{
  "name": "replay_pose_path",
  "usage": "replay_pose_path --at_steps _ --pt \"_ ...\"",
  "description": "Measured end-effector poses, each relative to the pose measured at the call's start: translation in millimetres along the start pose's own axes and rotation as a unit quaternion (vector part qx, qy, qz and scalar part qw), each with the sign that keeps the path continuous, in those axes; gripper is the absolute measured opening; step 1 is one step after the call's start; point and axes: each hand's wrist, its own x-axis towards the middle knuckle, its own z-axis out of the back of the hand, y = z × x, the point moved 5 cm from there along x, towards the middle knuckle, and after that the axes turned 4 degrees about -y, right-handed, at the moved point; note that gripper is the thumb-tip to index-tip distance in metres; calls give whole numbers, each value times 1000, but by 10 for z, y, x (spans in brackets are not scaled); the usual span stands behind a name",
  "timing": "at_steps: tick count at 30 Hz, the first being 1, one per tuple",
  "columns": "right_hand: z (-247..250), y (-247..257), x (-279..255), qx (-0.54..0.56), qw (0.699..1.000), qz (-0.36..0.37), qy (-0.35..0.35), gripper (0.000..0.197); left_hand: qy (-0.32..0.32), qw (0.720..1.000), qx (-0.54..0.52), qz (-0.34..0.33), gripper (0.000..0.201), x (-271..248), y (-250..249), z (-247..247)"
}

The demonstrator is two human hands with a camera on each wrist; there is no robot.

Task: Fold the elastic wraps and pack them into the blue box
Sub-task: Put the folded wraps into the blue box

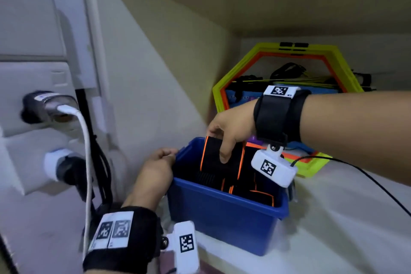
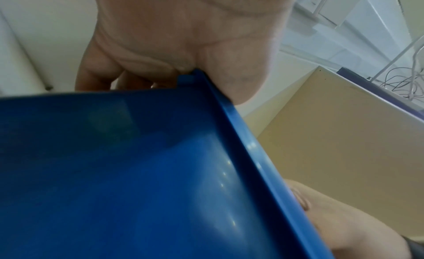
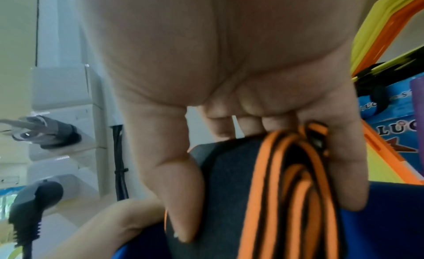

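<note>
A blue plastic box (image 1: 222,213) stands on the pale surface. My right hand (image 1: 226,131) grips a folded black elastic wrap with orange edges (image 1: 219,158) from above, thumb in front and fingers behind, holding it upright just inside the box's far left part. In the right wrist view the folded wrap (image 3: 275,190) shows its stacked orange edges between thumb and fingers. Other folded black and orange wraps (image 1: 255,193) lie in the box. My left hand (image 1: 160,160) grips the box's far left corner; the left wrist view shows the box wall (image 2: 137,172) under the curled hand (image 2: 174,45).
A yellow and orange hexagonal frame (image 1: 287,78) with cords and a blue package stands behind the box. On the left, a white panel holds plugs and a white cable (image 1: 86,162). A black wire (image 1: 355,169) runs from my right wrist camera across the surface.
</note>
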Motion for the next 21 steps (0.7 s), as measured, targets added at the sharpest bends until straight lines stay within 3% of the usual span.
replay_pose_path --at_steps 12,21 --pt "-478 295 712 -157 981 -48 101 74 -9 999 4 -45 15 26 16 61" --pt "-589 243 842 -183 970 -66 146 57 -5 998 8 -65 19 43 28 63"
